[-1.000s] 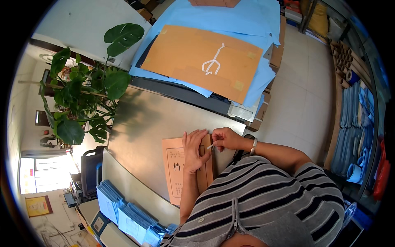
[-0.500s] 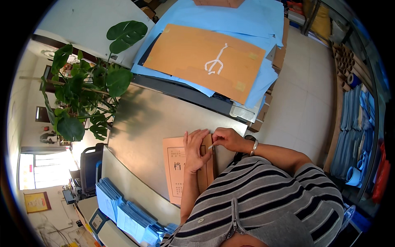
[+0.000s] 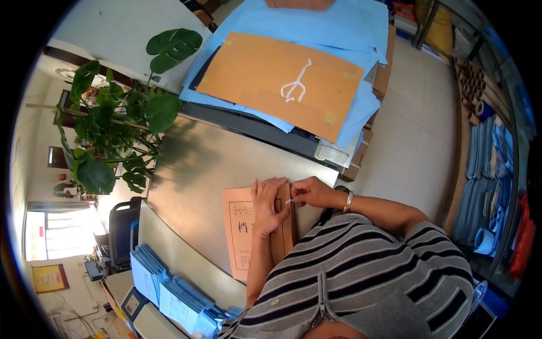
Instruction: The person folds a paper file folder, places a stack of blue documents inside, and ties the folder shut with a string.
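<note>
A brown paper file folder (image 3: 239,214) with dark print lies flat on the table, close against my body. Across its upper part rests my left hand (image 3: 267,204), fingers stretched out and pressing on the paper. At the folder's right edge, my right hand (image 3: 314,193) pinches a short white strip (image 3: 288,201) between thumb and fingertips. The strip's tip lies over the folder, just beside the left thumb. My left hand and forearm hide part of the cover.
Beyond the table (image 3: 203,169), a brown board (image 3: 271,85) bearing white ribbons (image 3: 294,87) lies on blue sheets (image 3: 293,22). A leafy plant (image 3: 113,118) stands at left. Blue folders (image 3: 178,294) line the near left. Shelves at right hold cardboard tubes (image 3: 474,85) and blue folders (image 3: 480,152).
My right hand has shifted very slightly, and the white strip in its pinch shows a little shorter. My left hand stays flat on the folder.
</note>
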Demonstrator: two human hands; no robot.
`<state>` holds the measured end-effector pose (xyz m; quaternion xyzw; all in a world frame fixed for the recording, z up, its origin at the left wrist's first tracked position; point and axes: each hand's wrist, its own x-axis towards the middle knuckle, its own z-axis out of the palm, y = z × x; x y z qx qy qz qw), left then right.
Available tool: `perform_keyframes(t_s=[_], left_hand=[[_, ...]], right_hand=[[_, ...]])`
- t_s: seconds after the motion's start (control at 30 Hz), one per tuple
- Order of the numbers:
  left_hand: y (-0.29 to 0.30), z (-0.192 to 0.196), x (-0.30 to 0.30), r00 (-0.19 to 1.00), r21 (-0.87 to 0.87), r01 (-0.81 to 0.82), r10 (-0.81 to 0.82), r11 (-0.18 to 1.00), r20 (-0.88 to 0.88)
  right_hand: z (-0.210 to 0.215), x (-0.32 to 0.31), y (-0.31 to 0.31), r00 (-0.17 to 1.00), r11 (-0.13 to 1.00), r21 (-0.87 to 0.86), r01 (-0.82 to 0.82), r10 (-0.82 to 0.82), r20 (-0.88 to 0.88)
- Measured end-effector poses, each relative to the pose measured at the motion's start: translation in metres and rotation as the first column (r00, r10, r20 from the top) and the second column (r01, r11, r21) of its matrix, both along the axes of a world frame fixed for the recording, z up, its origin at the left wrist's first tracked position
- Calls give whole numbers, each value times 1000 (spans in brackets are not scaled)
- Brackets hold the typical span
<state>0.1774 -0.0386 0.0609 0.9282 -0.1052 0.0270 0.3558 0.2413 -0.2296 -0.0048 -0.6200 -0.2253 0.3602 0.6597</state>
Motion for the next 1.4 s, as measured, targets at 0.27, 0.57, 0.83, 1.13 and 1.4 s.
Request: perform_keyframes(t_s=[0.27, 0.57, 0.83, 1.13, 1.4], left_hand=[[1, -2, -2, 1000, -23, -4, 4, 1000, 26], [0, -1, -1, 1000, -20, -4, 5, 1000, 17], [1, -2, -1, 1000, 5, 1, -1, 1000, 4], [0, 0, -1, 1000, -15, -12, 12, 1000, 10], [1, -2, -1, 1000, -13, -9, 10, 1000, 17]], right_hand=[[0, -1, -1, 996, 998, 18, 54, -53, -66], [4, -2, -2, 998, 998, -32, 57, -57, 7], [-1, 4, -1, 988, 1000, -8, -14, 12, -155], [7, 2, -3, 1000, 1000, -26, 15, -16, -12], [-5, -1, -7, 993, 999, 26, 38, -41, 111]])
